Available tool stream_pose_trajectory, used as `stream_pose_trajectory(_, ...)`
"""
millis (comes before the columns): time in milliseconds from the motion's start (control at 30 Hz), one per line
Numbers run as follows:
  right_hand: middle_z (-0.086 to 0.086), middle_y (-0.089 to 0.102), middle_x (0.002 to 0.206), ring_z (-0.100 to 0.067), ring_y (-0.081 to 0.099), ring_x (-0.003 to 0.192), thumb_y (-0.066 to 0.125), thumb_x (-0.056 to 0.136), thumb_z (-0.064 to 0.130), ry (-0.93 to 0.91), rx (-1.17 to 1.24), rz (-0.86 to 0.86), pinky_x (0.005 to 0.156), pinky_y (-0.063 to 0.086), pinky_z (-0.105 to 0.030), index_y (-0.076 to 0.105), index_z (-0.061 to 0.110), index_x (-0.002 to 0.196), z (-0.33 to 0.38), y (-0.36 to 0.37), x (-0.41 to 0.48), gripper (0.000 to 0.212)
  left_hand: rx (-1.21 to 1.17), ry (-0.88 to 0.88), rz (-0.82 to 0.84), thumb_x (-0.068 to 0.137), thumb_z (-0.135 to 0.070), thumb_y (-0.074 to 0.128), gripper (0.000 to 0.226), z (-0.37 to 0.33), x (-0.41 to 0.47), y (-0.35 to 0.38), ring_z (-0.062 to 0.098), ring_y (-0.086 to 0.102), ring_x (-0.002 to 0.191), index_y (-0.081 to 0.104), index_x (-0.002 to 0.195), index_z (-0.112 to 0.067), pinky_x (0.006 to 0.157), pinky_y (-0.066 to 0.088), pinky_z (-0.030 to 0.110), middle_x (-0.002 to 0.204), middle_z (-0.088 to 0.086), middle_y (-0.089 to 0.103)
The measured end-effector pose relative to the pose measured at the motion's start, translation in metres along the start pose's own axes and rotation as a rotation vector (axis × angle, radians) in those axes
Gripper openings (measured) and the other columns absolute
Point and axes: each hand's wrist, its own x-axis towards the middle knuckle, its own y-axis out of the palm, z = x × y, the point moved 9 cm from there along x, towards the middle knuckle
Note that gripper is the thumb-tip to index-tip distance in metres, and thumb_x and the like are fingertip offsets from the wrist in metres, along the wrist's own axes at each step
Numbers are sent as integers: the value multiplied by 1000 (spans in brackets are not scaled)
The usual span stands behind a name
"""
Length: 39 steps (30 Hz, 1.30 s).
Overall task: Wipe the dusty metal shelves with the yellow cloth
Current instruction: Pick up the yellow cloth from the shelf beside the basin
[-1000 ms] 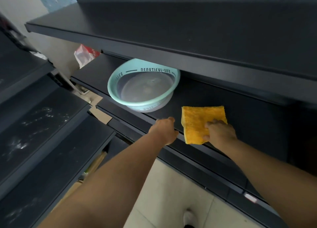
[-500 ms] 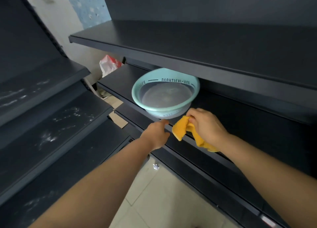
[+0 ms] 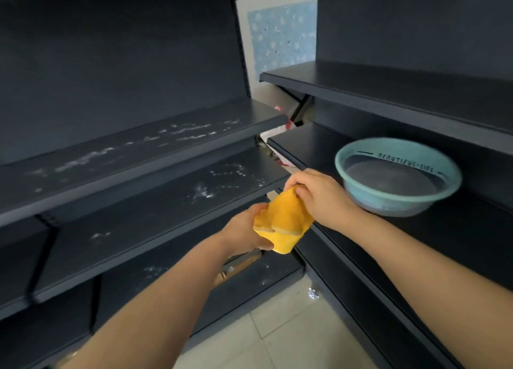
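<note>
Yellow cloth [image 3: 286, 219] bunched, long axis upright, gripped by both hands, left hand [image 3: 244, 231] low, right hand [image 3: 319, 194] high

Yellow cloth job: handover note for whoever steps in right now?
Left hand: grips the lower end of the yellow cloth.
Right hand: pinches its top end; the cloth is bunched between both hands, off any shelf.
Basin: holds water, on the right-side shelf, which shows no dust marks.
Left: the left-side shelves show white dust streaks on the upper, middle and bottom levels; none looks wiped yet.
</note>
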Motion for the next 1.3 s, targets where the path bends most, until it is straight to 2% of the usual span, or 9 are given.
stream_pose_trajectory(133, 4, 61, 99, -17, 56, 97, 46, 90, 5, -90, 21, 21, 85, 47, -39, 64, 28, 89, 59, 31, 27, 29, -2, -48, -212, 79, -34, 73, 66, 52, -26, -57, 17, 49, 122, 44, 138, -30, 90, 42, 26, 140, -6, 49)
stream_pose_trajectory(267, 8, 61, 101, -13, 56, 99, 47, 92, 7, -123, 61, 58, 85, 45, -33, 66, 30, 88, 99, 67, 44, 31, -70, -44, -199, 81, -44, 71, 62, 86, -44, -80, 15, 44, 127, 46, 137, -33, 90, 36, 22, 139, -10, 47)
stream_pose_trajectory(400, 9, 62, 101, -10, 56, 99, 48, 91, 6, -141, 96, 54, 86, 45, -30, 65, 32, 86, 124, 89, 58, 32, -134, -71, -236, 89, -32, 62, 12, 107, -48, -100, 14, 61, 93, 69, 94, -23, 73, 48, 24, 95, -8, 66)
stream_pose_trajectory(500, 12, 63, 98, -8, 56, 94, 48, 92, 7, -97, 76, 24, 77, 46, -25, 64, 33, 86, 121, 87, 71, 32, -205, -108, -388, 95, -25, 50, 17, 119, -50, -127, 15, 58, 78, 63, 90, -16, 66, 49, 28, 86, -1, 63)
stream_pose_trajectory(633, 15, 61, 90, -10, 55, 88, 46, 93, 9, -36, -45, -11, 67, 43, -26, 63, 34, 85, 107, 78, 97, 32, -223, -100, -536, 96, -23, 42, 17, 114, -39, -171, 10, 43, 61, 55, 86, -16, 51, 36, 23, 74, -4, 52)
stream_pose_trajectory(800, 9, 62, 91, -13, 58, 84, 44, 95, 11, 50, -55, 56, 67, 50, -30, 56, 33, 86, 77, 85, 132, 26, -275, -44, -672, 98, -25, 40, 18, 80, -9, -217, 10, 49, 66, 56, 95, -18, 55, 42, 23, 81, -2, 57)
stream_pose_trajectory(1033, -2, 61, 96, -26, 54, 95, 45, 92, 12, 149, -89, -253, 68, 47, -35, 56, 39, 76, 22, 17, 205, 33, -299, 19, -615, 98, -28, 46, 18, 23, 77, -243, 14, 57, 76, 63, 97, -23, 62, 46, 23, 88, -3, 62)
stream_pose_trajectory(1167, -5, 64, 95, -28, 58, 92, 46, 92, 7, 140, -85, -292, 71, 51, -38, 61, 33, 78, -7, -7, 245, 33, -296, 30, -631, 97, -23, 45, 18, -13, 141, -256, 11, 51, 70, 62, 95, -17, 58, 43, 25, 84, -1, 59)
stream_pose_trajectory(1300, -7, 65, 94, -28, 60, 87, 46, 94, 9, 99, -47, -367, 65, 49, -33, 63, 26, 91, -37, -31, 282, 24, -211, 145, -875, 96, -26, 46, 15, -55, 177, -289, 11, 57, 72, 60, 90, -23, 57, 47, 27, 80, -9, 59)
